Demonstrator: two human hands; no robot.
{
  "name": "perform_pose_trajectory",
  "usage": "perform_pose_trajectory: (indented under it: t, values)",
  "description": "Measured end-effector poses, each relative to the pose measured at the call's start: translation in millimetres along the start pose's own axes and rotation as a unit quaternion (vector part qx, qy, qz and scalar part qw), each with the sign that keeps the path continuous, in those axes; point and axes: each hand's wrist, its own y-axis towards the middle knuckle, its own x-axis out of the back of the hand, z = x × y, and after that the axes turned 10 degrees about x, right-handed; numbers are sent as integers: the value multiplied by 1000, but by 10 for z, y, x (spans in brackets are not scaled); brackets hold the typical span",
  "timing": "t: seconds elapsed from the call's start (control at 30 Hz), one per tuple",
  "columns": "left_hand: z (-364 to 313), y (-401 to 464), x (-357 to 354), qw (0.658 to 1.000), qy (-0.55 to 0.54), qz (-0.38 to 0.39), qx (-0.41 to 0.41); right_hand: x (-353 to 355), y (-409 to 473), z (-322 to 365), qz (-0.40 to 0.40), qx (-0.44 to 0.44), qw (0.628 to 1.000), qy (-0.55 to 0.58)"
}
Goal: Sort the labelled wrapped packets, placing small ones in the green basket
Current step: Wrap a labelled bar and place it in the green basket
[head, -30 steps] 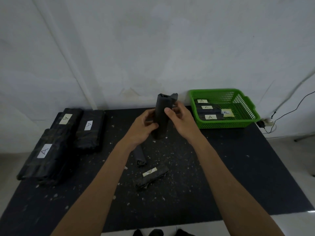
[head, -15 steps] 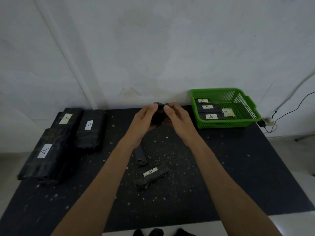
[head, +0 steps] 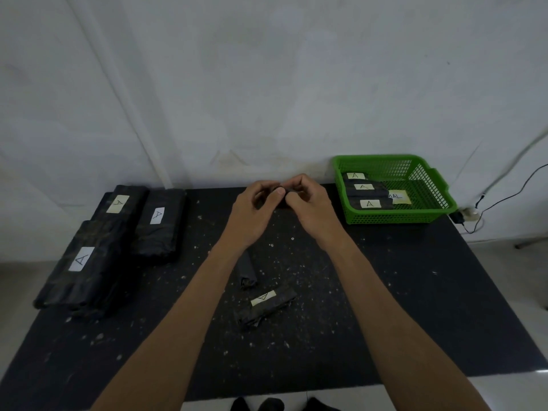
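- Left hand [head: 258,207] and right hand [head: 311,203] both pinch one small black packet [head: 284,194] between fingertips, raised above the table [head: 415,292], left of the green basket [head: 439,185].
- Basket holds three labelled packets [head: 369,194].
- Two small packets [head: 267,307] lie on the table; big ones [head: 89,256] far left.

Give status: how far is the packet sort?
Done: three small labelled packets lie in the green plastic basket. In hand: left hand and right hand grip one black wrapped packet. Left: two small packets on the black table.
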Motion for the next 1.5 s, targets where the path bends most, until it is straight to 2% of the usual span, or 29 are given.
perform_pose_trajectory:
  t: [0.2, 0.43, 0.63, 0.73, 0.83, 0.93, 1.03, 1.13, 1.23, 1.37, 1.5]
  values:
    - [7, -13, 86, 996, -86, 31, -4, 105, -48, -40, 42, -2, 994, 98]
    - [-15, -36, 34, 991, -127, 25, 8, 103, -65, -35, 26, 9, 996, 88]
    - [12, -41, 42, 993, -119, 20, 9, 80, -82, -35, 17, -4, 997, 79]
    - [48, -46, 59, 986, -160, 7, 37, 40, -86, -87, -23, -28, 996, 84]
    - [92, -43, 87, 983, -176, 23, 45, -31, -43, -179, -78, -92, 989, 89]
    - [124, -30, 123, 977, -207, 29, 43, -68, -3, -262, -144, -98, 985, 5]
    - [121, 15, 153, 968, -244, 33, 56, -42, -3, -267, -184, -147, 968, 87]
    - [124, 89, 159, 968, -227, 43, 92, -15, -21, -224, -185, -127, 970, 96]
    - [113, 152, 118, 973, -186, 68, 120, 15, -44, -234, -218, -111, 964, 103]
    - [-53, 175, -52, 983, -136, 82, 95, 246, -75, -277, -247, -132, 945, 169]
    - [-366, 206, -381, 976, -146, 136, 85, 660, -3, -348, -246, -176, 911, 279]
